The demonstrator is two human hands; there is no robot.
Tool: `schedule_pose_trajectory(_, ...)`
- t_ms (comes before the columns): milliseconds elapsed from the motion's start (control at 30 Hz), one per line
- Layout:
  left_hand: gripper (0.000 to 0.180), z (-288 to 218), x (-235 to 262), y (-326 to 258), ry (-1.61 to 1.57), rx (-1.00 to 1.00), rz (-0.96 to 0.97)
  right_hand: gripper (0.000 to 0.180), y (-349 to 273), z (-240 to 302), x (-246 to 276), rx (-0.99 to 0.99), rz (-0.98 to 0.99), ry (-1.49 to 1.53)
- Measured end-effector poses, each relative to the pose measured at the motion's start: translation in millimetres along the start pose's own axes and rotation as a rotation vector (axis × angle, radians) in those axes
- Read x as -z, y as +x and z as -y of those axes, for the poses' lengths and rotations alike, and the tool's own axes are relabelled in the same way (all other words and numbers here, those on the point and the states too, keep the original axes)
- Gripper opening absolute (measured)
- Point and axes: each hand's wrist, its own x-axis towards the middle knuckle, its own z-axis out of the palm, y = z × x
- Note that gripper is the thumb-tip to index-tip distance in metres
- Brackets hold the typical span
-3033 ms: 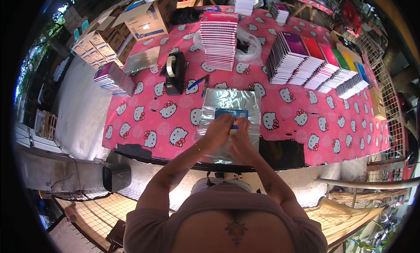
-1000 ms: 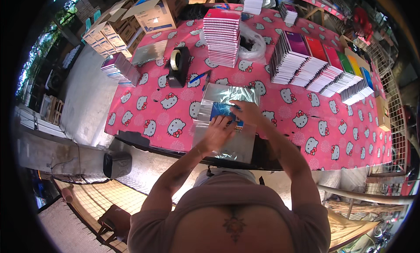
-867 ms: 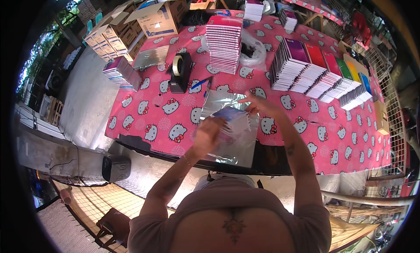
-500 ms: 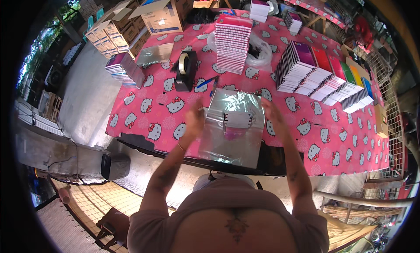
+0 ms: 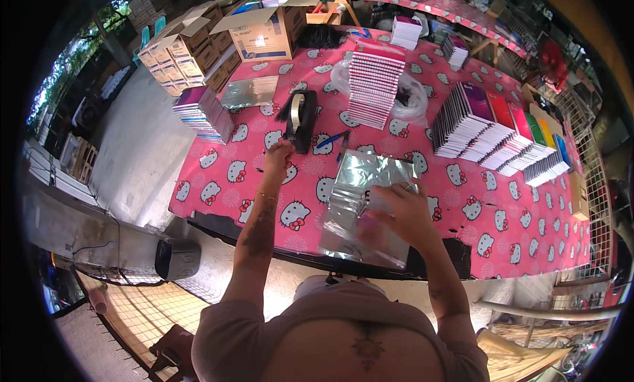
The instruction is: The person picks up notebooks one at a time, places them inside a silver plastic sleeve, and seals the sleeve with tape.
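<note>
My left hand is at the near end of a black tape dispenser with a pale tape roll. Its fingers are curled closed; anything between them is too small to make out. My right hand lies over a clear plastic sheet at the table's near edge, thumb and fingers apart, pressing on it. Under that hand and the plastic is a small stack of notebooks, mostly hidden, with some purple showing through. Just beyond the sheet, a blue pen rests on the tablecloth.
A tall notebook stack stands past the pen. Several coloured notebook stacks are at the right, another stack at the left. Flat plastic sheets lie near open cardboard boxes. The pink tablecloth covers the table.
My left hand has moved from beside the plastic sheet up to the tape dispenser. My right hand has come from the sheet's right edge onto its middle, over the notebooks.
</note>
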Motion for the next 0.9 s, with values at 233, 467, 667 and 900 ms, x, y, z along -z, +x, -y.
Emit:
schedule_pose_trajectory(233,0.016,-40.3,-28.0,-44.6,1.193,-0.501,-0.093,0.047,0.4,6.8,-15.7,0.022,-0.078,-0.124)
schedule_pose_trajectory(467,0.030,-55.5,-134.2,-141.7,0.541,-0.483,0.895,0.039,11.5,13.7,-17.6,-0.021,-0.028,-0.113)
schedule_pose_trajectory(667,0.029,-64.6,-130.0,-127.5,0.652,-0.773,0.966,0.048,4.1,11.8,-0.5,-0.058,-0.084,-0.051)
schedule_pose_trajectory(900,0.014,-61.0,-164.7,-137.2,0.797,-0.955,0.877,0.062,-53.9,-73.6,-36.9,-0.114,-0.097,0.372)
